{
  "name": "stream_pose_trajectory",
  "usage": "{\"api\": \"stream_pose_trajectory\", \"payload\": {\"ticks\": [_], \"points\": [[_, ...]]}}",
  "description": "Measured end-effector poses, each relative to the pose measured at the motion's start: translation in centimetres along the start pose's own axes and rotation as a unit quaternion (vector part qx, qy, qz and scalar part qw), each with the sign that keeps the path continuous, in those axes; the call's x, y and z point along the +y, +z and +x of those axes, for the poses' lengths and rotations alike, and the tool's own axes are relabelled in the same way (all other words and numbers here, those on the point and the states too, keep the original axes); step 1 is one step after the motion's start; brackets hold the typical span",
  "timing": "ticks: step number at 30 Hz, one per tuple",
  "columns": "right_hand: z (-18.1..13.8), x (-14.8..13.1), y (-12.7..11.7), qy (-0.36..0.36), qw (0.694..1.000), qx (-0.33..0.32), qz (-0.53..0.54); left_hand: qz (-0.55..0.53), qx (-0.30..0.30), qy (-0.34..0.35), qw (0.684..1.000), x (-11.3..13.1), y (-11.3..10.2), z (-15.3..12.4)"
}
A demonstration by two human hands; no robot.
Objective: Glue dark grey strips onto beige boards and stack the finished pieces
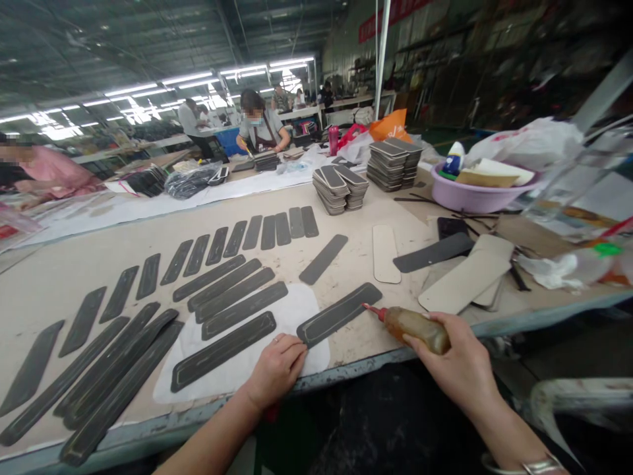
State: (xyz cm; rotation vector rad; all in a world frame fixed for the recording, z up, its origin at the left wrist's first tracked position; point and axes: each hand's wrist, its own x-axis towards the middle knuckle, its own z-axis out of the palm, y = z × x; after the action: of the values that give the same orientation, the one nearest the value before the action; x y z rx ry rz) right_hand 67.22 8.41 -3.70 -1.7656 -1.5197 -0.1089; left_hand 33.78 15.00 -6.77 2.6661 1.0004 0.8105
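My right hand (457,353) is wrapped round a squeeze bottle (413,328) of amber liquid, tilted so its red nozzle touches or nearly touches the right end of a dark grey strip (341,313) with rounded corners. A thin pale line of liquid runs along that strip's edge. With curled fingers, my left hand (279,363) grips the strip's near left end at the table's front. To the left, another dark strip (222,349) with a pale line inside its edge lies on a white sheet (316,303).
Several more dark strips (119,290) lie in rows on the left. Two stacks of strips (339,188) stand at the back, near a purple basin (475,191). Beige pieces (467,274) lie on the right. A person (262,125) works across the table.
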Motion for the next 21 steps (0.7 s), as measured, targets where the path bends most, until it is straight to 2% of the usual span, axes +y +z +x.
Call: {"api": "stream_pose_trajectory", "payload": {"ticks": [3,6,11,14,16,21], "points": [[0.4,0.5,0.1,0.005,0.999,0.037,-0.016,-0.007,0.003,0.000,1.000,-0.1,0.0,-0.1],[0.1,-0.8,0.1,0.003,0.999,0.038,0.007,-0.014,0.002,-0.003,1.000,0.0,0.0,0.0],[-1.5,-4.8,1.2,-0.015,0.987,-0.066,0.146,-0.017,0.010,0.002,1.000,0.0,0.1,0.2],[-1.7,-5.9,2.0,-0.022,0.976,-0.113,0.186,-0.019,0.011,-0.004,1.000,-0.1,0.3,0.0],[-1.4,-5.3,2.1,-0.024,0.980,-0.105,0.169,-0.018,0.009,-0.009,1.000,-0.2,0.4,-0.1],[0.1,-1.6,1.1,-0.010,0.998,-0.022,0.061,-0.015,0.000,-0.015,1.000,-0.3,0.5,-0.2]]}}
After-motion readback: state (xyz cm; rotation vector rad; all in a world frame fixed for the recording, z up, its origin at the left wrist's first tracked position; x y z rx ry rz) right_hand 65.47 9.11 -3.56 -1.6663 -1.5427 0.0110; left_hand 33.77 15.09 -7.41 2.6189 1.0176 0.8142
